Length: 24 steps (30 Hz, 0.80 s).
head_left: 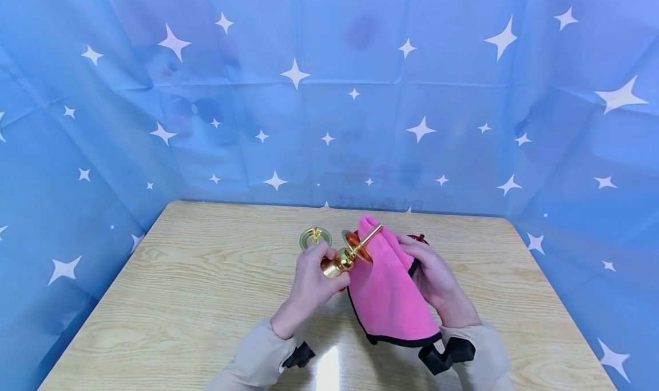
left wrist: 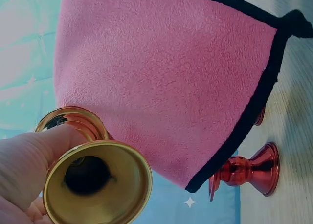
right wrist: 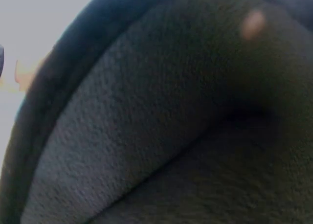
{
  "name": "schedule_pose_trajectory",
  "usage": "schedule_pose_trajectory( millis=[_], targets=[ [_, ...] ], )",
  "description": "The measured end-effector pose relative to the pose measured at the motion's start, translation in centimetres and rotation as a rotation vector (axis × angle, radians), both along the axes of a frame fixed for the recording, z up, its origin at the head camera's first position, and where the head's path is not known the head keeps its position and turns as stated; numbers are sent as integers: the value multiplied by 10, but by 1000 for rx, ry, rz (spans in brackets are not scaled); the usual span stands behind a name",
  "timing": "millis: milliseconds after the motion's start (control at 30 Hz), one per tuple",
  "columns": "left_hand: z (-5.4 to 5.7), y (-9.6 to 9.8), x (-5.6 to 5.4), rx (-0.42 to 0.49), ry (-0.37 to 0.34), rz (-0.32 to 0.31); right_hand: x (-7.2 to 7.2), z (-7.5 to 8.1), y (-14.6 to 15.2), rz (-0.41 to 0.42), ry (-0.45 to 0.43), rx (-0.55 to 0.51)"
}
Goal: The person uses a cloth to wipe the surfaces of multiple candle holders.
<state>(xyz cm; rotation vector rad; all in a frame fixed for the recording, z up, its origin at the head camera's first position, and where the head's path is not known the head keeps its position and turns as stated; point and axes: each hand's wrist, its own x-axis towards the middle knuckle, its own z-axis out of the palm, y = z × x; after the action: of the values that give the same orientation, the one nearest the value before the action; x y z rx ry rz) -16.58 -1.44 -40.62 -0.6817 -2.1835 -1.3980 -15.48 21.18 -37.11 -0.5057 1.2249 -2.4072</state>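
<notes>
My left hand (head_left: 312,278) grips a shiny gold candlestick (head_left: 346,259) by its lower body, tilted with its thin tip pointing up and right. In the left wrist view its hollow flared base (left wrist: 134,185) faces the camera. My right hand (head_left: 437,276) holds a pink cloth (head_left: 391,293) with black edging, which drapes down beside the candlestick and lies behind its tip. Folds of the cloth (right wrist: 127,111) fill most of the right wrist view, dark and blurred. Some right fingers are hidden by the cloth.
Another gold candlestick (head_left: 309,237) stands on the wooden table (head_left: 180,276) behind my left hand. A red candlestick (left wrist: 259,170) stands on the table in the left wrist view. Part of a red object (head_left: 419,239) shows beyond my right hand. A blue star-patterned curtain (head_left: 329,110) surrounds the table.
</notes>
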Motion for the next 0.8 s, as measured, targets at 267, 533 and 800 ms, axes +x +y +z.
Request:
schedule_pose_trajectory(
  millis=[267,533,800],
  targets=[
    [-1,4,-3,-34,105,32,-4,-7,-5,-199,96,376],
    [-2,11,1,-108,115,54,-2,-6,-15,-367,105,605],
    [-5,16,3,-172,144,61,-1,-5,-26,-517,38,616]
  ],
)
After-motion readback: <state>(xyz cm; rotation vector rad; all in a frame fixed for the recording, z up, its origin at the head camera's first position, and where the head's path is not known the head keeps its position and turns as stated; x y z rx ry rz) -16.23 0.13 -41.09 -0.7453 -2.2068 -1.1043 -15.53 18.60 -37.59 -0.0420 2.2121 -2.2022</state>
